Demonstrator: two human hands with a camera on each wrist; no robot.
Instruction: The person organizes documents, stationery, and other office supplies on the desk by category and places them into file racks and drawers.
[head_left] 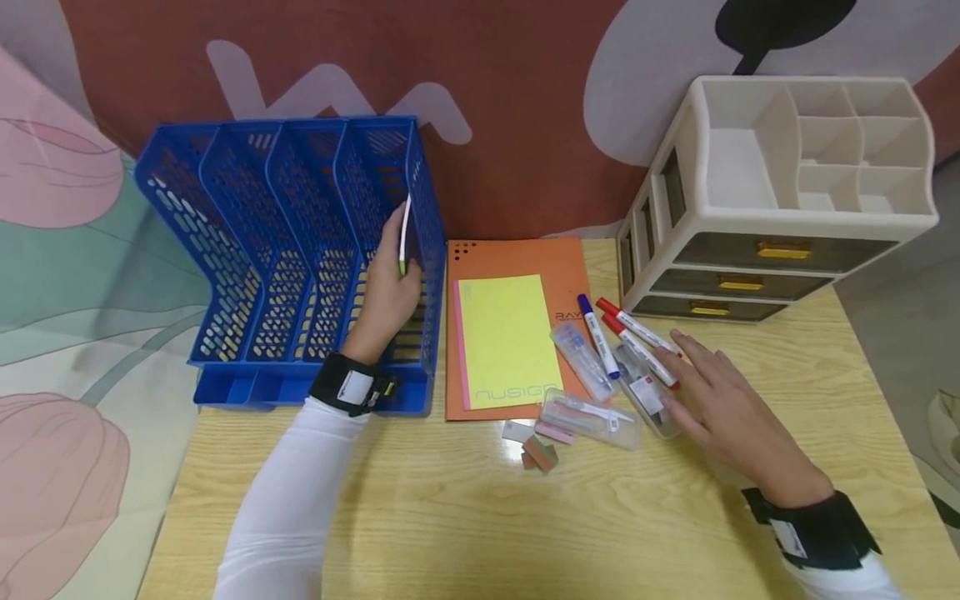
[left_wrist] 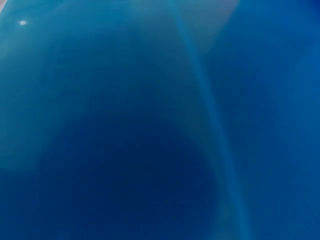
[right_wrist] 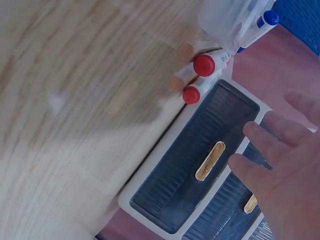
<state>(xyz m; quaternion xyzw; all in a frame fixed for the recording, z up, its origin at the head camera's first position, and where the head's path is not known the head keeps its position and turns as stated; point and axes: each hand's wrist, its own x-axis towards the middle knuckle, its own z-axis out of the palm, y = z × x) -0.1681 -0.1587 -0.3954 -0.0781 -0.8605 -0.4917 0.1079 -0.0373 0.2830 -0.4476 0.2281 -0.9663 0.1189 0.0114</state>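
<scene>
My left hand (head_left: 386,287) reaches into the rightmost compartment of a blue file rack (head_left: 273,242) and holds a thin notebook (head_left: 405,233). It is seen edge-on, white with a green lower end. Only blurred blue plastic fills the left wrist view. Fingers spread, my right hand (head_left: 738,417) hovers beside two red markers (head_left: 637,337) and a clear pencil-lead case (head_left: 647,396). In the right wrist view, the fingers hold nothing in front of the drawers (right_wrist: 195,160).
A yellow notebook (head_left: 510,342) lies on an orange folder (head_left: 465,333). Nearby are a blue marker (head_left: 597,333), more clear cases (head_left: 592,418) and small erasers (head_left: 540,454). A white drawer organizer (head_left: 776,158) stands at the back right of the wooden table (head_left: 465,533).
</scene>
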